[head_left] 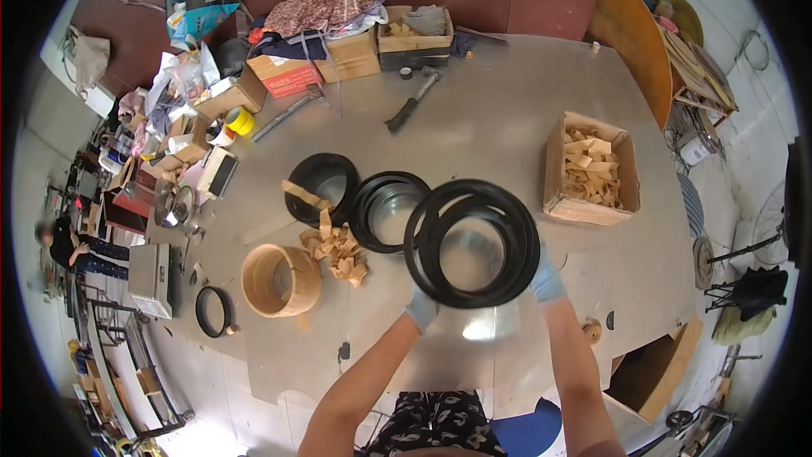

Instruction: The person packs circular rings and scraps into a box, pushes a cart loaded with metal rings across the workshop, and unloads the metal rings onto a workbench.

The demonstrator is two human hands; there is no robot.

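Black rings (pixel 518 254) were clamped between my left hand (pixel 421 308) and right hand (pixel 545 281); another ring stack (pixel 360 218) lay leftward, nearer my left.

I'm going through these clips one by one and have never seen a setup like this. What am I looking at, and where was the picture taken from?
There is no machine here: a person works with their own two hands. The single picture comes from a camera on their head, looking forward and down; its wide view makes the edges look curved.

The left hand and right hand, both in pale blue gloves, hold a group of large black round rings; the fingers are mostly hidden behind them.

On the smooth grey table lie more black rings, a hollow tan roll, a loose pile of tan strips, a brown cardboard box of similar strips and a hammer with a black handle.
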